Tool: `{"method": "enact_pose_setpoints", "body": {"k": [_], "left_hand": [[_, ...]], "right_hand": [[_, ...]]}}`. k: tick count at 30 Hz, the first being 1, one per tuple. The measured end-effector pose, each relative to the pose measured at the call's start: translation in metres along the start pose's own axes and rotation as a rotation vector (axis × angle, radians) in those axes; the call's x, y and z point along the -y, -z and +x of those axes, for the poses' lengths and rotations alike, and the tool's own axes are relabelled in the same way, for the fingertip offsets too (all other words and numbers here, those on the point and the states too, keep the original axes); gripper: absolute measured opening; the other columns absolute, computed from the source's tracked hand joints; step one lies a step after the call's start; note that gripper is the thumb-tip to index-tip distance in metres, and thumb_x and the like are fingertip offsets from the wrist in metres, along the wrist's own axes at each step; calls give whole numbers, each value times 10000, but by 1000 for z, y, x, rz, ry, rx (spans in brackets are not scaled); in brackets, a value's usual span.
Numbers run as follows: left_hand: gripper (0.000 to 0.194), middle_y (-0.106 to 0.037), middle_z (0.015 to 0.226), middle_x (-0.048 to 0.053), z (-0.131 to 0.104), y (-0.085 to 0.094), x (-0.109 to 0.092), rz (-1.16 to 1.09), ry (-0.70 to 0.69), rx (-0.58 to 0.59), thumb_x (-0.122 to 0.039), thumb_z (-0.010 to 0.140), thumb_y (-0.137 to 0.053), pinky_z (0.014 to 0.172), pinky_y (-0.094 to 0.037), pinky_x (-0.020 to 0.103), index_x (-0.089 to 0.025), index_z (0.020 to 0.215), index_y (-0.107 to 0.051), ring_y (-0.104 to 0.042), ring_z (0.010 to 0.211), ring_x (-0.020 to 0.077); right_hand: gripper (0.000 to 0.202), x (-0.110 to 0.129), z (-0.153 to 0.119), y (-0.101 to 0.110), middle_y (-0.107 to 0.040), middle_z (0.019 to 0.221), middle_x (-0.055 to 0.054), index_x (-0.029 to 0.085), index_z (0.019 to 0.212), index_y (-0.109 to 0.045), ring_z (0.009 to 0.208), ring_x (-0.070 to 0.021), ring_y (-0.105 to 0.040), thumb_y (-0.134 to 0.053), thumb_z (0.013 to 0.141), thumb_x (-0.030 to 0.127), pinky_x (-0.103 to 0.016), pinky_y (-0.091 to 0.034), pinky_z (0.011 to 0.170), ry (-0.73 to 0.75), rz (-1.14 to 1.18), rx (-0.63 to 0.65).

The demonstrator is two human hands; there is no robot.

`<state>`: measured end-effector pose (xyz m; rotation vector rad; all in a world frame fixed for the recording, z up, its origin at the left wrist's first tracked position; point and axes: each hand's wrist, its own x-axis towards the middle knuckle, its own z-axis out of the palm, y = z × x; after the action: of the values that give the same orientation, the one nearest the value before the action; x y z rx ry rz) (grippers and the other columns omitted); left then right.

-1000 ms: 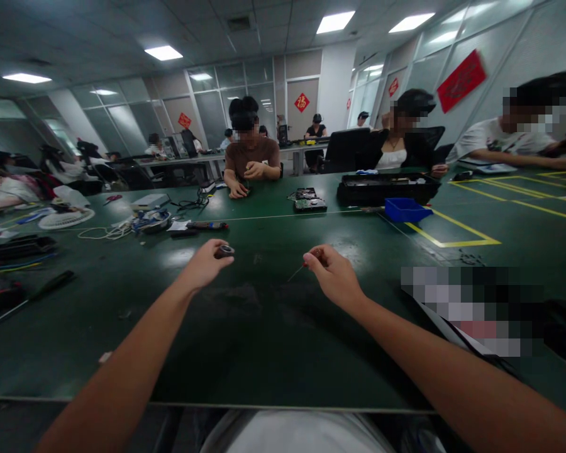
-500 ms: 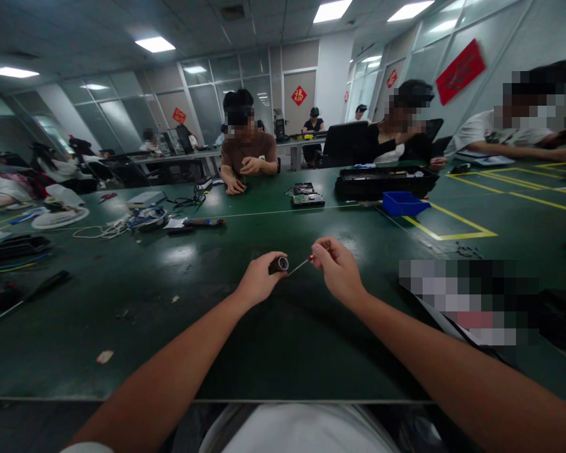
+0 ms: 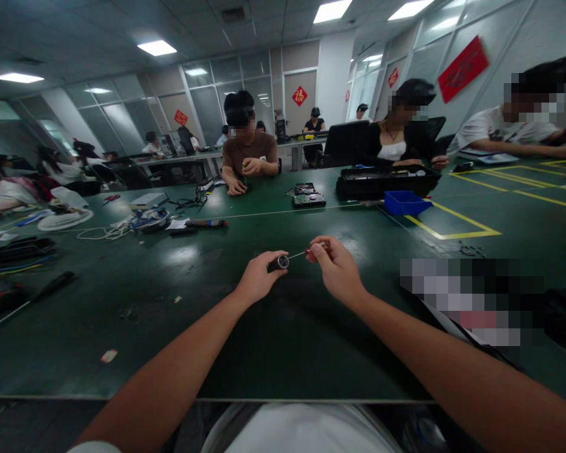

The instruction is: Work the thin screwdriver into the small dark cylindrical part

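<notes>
Above the green table, my left hand is closed around a small dark cylinder, whose round, light-rimmed end faces right and toward me. My right hand pinches the reddish handle of a thin screwdriver. Its metal shaft points left, with the tip at the upper edge of the cylinder's round end. I cannot tell whether the tip goes inside or only touches the rim. The cylinder's back part is hidden by my left fingers.
An opened electronic device, a long black casing and a blue bin lie ahead. Left are a dark-handled tool, cables and a long screwdriver. A person works across the table.
The screwdriver's tip has risen from below the cylinder's round end to its upper edge, and the shaft lies flatter. The cylinder's end has turned slightly toward me.
</notes>
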<state>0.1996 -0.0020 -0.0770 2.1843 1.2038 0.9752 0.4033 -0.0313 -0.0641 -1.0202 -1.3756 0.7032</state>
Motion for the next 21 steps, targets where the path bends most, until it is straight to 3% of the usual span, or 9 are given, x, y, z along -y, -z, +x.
{"method": "enact_pose_setpoints", "body": {"k": [17,21], "left_hand": [[423,-700,1222,57,-1,1,-3,-4,11,-26,-155,822,-718,1063,-443,405,-246,1234,-681,-627,1167,236],[434,-706,1206,57,-1,1,-1,1,-8,-24,-150,810,-735,1053,-448,398,-248,1230,-687,-633,1153,230]], "right_hand": [[226,1,1,1,-718,852,-50,228,940,-597,793,-213,-701,-537,944,446,-377,-540,750,10,-92,-15],[221,6,0,2,-687,743,-21,224,945,-605,705,-195,-675,-529,945,431,-340,-511,674,-5,-138,30]]}}
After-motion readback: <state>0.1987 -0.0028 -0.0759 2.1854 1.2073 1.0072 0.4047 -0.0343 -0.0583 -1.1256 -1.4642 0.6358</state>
